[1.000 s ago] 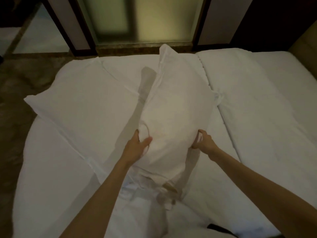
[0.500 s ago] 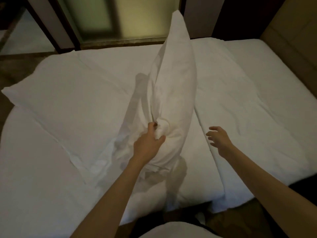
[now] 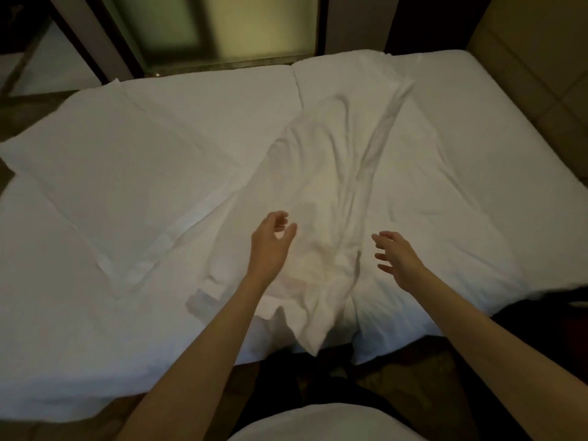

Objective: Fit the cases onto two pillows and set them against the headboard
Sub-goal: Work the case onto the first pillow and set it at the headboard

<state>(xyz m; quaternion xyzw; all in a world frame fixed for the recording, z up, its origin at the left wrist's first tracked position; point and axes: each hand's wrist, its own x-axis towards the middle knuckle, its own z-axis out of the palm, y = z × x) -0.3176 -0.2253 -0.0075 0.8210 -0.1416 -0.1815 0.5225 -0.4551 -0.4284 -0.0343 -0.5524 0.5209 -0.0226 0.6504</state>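
Soft, light white cased pillow (image 3: 331, 198) lying rumpled mid-bed on the white-sheeted bed (image 3: 445, 186). Left hand (image 3: 270, 246) and right hand (image 3: 397, 256) hovering above, grip apart, empty. Likely floppy; best taken by near corners.

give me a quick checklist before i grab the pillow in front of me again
1. Both hands free: ok. The left hand and right hand are open and hold nothing.
2. Middle pillow lying flat on the bed: ok.
3. Case fully on it: cannot tell; loose wrinkled fabric hangs over the bed's near edge.
4. Second pillow out of the way: ok, it lies flat to the left.
5. Space by the headboard: ok, nothing lies there.
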